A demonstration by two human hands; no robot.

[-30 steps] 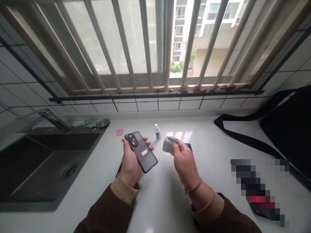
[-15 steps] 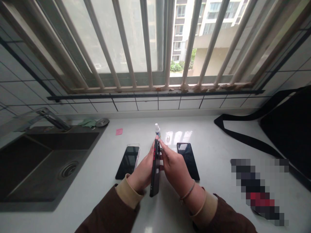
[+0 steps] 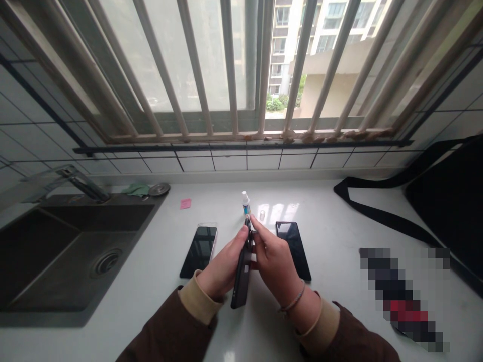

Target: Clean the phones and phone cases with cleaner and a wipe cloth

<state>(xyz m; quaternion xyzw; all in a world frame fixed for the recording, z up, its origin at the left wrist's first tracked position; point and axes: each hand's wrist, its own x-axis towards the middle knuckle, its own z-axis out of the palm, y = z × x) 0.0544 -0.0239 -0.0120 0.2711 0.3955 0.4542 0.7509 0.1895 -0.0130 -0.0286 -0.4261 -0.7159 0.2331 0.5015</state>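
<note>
A black phone (image 3: 241, 286) in a dark case is held up on edge over the counter, its narrow side facing me. My left hand (image 3: 222, 262) grips it from the left, thumb along the upper side edge. Against its back, near the top, the fingers of my right hand (image 3: 274, 255) are closed; the fingertips are partly hidden behind the phone. Beside my left hand lies a phone in a clear case (image 3: 199, 249), screen up. A second dark phone (image 3: 296, 251) lies flat, partly behind my right hand. Just past the held phone stands a small white spray bottle (image 3: 245, 202).
A small clear cap (image 3: 261, 215) and a pink sticky note (image 3: 185, 203) lie on the white counter (image 3: 151, 301). At left is a dark sink (image 3: 71, 317) with a faucet (image 3: 85, 183). A black bag (image 3: 449, 196) with its strap and a blurred-out object (image 3: 403, 296) are at right.
The held phone has turned and tilted slightly, its top moving right. My left thumb has slid down from its top corner along the edge. My right hand stays against its back.
</note>
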